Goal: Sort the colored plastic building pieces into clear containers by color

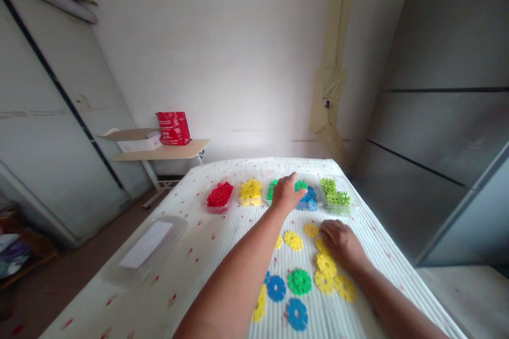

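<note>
My left hand (287, 194) reaches over the clear boxes at the far side of the table, its thumb and forefinger apart. Green disc pieces (272, 189) show beside it. A green disc (301, 185) appears between thumb and forefinger, above blue pieces (308, 198); it does not look gripped. Palm down on the table, my right hand (342, 242) rests with loosely bent fingers beside a yellow notched disc (312, 230). More yellow discs (326, 265) lie along its left side, partly under it. What is beneath the palm is hidden.
Boxes hold red pieces (220, 194), yellow pieces (251, 192) and light green pieces (335, 193). Nearer lie a green disc (299, 282), blue discs (297, 314) and a yellow pair (293, 240). A clear lid (175, 238) with white paper (147, 244) lies left.
</note>
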`<state>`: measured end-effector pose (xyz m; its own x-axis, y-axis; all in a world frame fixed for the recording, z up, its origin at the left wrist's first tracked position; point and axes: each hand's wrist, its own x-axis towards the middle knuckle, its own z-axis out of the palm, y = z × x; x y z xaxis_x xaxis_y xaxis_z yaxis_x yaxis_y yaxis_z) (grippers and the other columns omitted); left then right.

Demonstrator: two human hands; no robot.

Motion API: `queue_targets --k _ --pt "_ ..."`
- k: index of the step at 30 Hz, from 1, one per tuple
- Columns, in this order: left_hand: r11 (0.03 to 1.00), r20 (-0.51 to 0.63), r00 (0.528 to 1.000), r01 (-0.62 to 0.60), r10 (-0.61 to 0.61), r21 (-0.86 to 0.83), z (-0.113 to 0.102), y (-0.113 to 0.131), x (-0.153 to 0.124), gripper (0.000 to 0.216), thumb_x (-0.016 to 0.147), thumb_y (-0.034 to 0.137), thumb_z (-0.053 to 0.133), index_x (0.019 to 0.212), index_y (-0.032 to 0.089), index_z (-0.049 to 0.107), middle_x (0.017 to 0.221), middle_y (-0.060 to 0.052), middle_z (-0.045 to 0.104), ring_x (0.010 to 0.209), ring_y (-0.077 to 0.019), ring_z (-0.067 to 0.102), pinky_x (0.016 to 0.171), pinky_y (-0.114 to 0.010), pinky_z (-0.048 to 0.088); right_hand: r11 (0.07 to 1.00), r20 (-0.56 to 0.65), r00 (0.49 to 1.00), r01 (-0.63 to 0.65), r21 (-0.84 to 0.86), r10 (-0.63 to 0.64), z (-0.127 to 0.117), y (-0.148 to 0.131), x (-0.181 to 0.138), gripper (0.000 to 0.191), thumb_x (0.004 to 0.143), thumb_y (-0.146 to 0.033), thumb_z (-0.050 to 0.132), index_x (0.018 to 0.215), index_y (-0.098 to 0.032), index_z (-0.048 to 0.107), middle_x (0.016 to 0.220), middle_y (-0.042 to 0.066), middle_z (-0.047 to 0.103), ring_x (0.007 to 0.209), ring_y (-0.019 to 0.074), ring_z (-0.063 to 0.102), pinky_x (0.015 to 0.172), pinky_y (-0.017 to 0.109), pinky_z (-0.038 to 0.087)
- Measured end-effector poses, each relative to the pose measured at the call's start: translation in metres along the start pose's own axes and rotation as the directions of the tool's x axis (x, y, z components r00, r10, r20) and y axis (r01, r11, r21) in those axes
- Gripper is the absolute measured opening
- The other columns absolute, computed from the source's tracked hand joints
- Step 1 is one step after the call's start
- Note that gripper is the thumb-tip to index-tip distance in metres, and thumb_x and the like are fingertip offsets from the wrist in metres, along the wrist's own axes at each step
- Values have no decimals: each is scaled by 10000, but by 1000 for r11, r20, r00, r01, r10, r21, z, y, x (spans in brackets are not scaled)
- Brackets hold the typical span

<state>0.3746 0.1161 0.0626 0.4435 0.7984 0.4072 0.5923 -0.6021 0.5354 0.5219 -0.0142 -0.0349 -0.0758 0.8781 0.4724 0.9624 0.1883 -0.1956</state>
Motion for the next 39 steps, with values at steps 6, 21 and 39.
queue_targets --k 6,21,39 --pt "996 18 1000 16 -17 86 -15 -30 -43 311 786 246 555 1087 214 626 1077 -42 666 997 -182 580 900 -299 410 999 2 1000 -10 45 9 0 2 0 262 862 -179 366 786 -183 617 783 66 643 754 177 564 694 289 429" --pt "945 -18 958 284 -285 164 -83 -161 -176 212 752 100 480 824 194 655 833 -11 635 817 -137 581 762 -244 438 998 91 993 -68 -9 69 5 -20 21 260 751 -297 554 981 -211 641 933 87 651 864 223 612 746 325 477" --pt "928 -57 964 267 -261 260 -79 -155 -172 184 769 106 483 823 200 632 832 -2 603 836 -133 544 761 -231 393 986 244 970 -19 166 -22 -9 -79 39 208 749 -225 556 945 -170 598 959 88 620 826 224 625 741 347 464"
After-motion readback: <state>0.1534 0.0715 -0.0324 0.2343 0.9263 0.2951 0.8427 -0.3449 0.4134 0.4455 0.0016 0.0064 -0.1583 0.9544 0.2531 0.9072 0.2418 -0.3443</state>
